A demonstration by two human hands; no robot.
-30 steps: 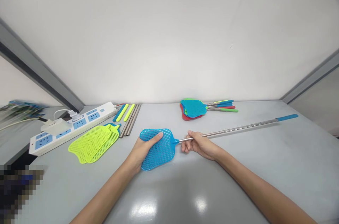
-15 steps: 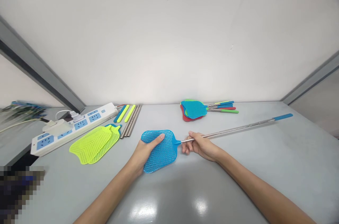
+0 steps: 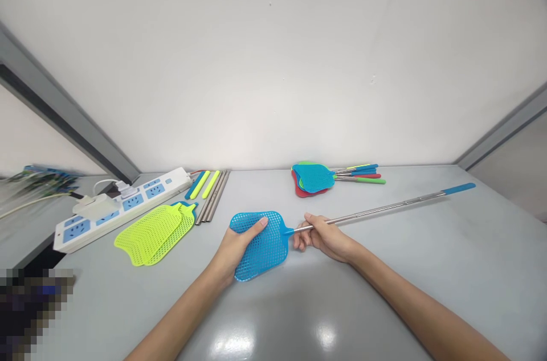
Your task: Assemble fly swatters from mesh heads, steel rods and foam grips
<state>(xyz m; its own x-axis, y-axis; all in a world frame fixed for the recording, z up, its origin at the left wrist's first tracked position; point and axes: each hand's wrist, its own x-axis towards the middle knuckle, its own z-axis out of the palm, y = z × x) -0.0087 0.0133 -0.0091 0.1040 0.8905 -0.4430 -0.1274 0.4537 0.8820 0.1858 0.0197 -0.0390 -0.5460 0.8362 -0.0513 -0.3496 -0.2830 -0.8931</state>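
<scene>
- Blue fly swatter (image 3: 267, 250): we are holding it at the lower centre of the frame, its mesh head toward the left and its metal rod (image 3: 384, 209) slanting toward the right, ending in a blue grip (image 3: 460, 188).
- Our left hand (image 3: 233, 250) is pinching the mesh's left edge, thumb lying across the face; the other fingers are mostly hiding behind it.
- Our right hand (image 3: 327, 236) is curling loosely around the rod just beside the neck; how firmly it is pressing, we cannot tell.
- With both hands gathering near the head, the long rod is probably weighing on that narrow neck; a twist there could be loosening or bending the joint.
- A slack right hand could be letting the grip end swing or knock against the table (image 3: 470, 247).
- At the left, lime mesh heads (image 3: 149, 233) are lying beside a power strip (image 3: 123, 210); we are finding no readable brand, label or writing on these or on the swatter. Items at the far left edge are showing too blurred for reading.
</scene>
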